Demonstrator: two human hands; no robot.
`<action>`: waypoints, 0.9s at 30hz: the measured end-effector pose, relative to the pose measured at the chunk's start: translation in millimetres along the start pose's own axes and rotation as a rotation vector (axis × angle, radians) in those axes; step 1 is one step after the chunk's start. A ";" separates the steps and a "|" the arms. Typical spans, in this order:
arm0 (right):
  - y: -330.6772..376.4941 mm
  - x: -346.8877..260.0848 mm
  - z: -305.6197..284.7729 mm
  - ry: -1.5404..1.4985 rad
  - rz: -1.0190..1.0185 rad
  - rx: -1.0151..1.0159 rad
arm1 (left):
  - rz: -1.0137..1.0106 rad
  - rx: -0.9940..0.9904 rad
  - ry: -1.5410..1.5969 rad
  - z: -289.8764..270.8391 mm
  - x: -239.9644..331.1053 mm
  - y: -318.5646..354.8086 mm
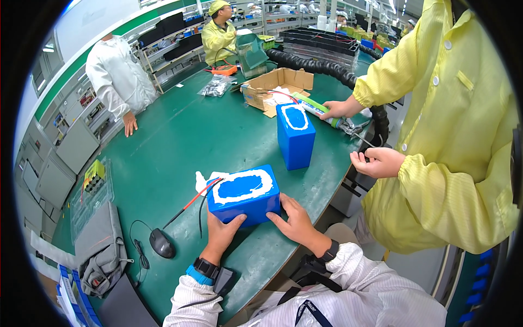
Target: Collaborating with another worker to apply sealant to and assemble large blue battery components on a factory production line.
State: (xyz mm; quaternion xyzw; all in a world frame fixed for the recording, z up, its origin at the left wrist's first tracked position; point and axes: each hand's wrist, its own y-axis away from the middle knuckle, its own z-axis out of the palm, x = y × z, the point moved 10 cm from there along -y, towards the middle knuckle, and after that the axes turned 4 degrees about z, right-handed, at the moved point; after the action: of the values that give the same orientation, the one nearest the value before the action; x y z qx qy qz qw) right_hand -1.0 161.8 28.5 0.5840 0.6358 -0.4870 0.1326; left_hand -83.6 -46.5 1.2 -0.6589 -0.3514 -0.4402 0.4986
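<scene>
A blue battery pack (239,210) stands on the green table in front of me, with a ring of white sealant spread around its top face. Red and black wires (197,197) come out at its left end. My left hand (222,233) grips its lower left, thumb on the near face. At the right end, my right hand (298,220) holds the same pack, its thumb along the near lower corner. Beyond it a second blue pack (296,141) stands upright, also ringed with white sealant. A co-worker's hand holds a caulking gun with a green-and-white cartridge (313,107) beside it.
An open cardboard box (256,97) and a bag of small parts (217,85) lie farther back. At left are a black mouse (162,243), a grey bag (101,248) and a clear tray (81,204). A co-worker in yellow (436,125) stands close at right.
</scene>
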 end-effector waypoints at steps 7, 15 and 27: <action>-0.4 -0.2 0.2 -0.015 -0.015 0.008 | -0.017 0.003 -0.007 -0.2 1.4 1.2; -0.7 -0.1 -0.4 -0.024 -0.009 0.012 | -0.038 0.005 0.023 0.5 5.7 1.0; 1.3 -1.0 1.7 -0.052 0.011 0.007 | -0.076 0.023 -0.016 -4.7 3.1 4.8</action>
State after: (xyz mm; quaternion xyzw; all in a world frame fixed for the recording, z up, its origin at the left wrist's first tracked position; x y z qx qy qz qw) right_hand -0.3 159.6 27.8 0.5749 0.6272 -0.5037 0.1498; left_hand -79.2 -52.2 3.0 -0.6429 -0.3850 -0.4494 0.4862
